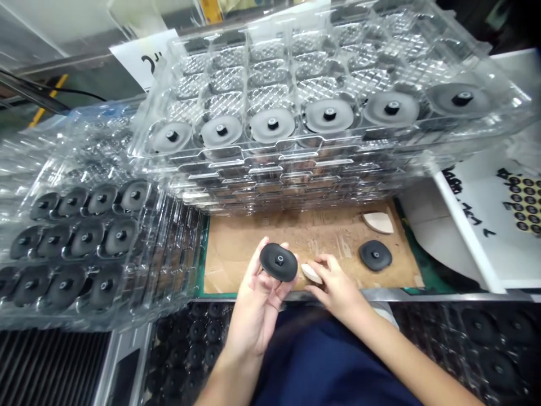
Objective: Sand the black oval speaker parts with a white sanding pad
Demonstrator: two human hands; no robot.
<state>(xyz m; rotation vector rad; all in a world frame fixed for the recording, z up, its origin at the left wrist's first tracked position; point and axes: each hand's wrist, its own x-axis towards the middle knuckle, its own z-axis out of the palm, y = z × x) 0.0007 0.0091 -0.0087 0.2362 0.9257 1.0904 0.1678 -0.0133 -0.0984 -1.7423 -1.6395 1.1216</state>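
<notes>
Navy shirt [329,361] at 6 o'clock, left hand [257,304] gripping a black disc [278,262], right hand [336,285] open, fingertips [321,262] touching a pale curved piece [311,273] (thin), clear plastic trays [270,149] at 12 o'clock

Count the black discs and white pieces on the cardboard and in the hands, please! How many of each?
Black discs: 2 (one black disc in the left hand, one black disc on the cardboard)
White pieces: 2 (one white piece by the right hand, one white piece on the cardboard)
Total: 4
</notes>
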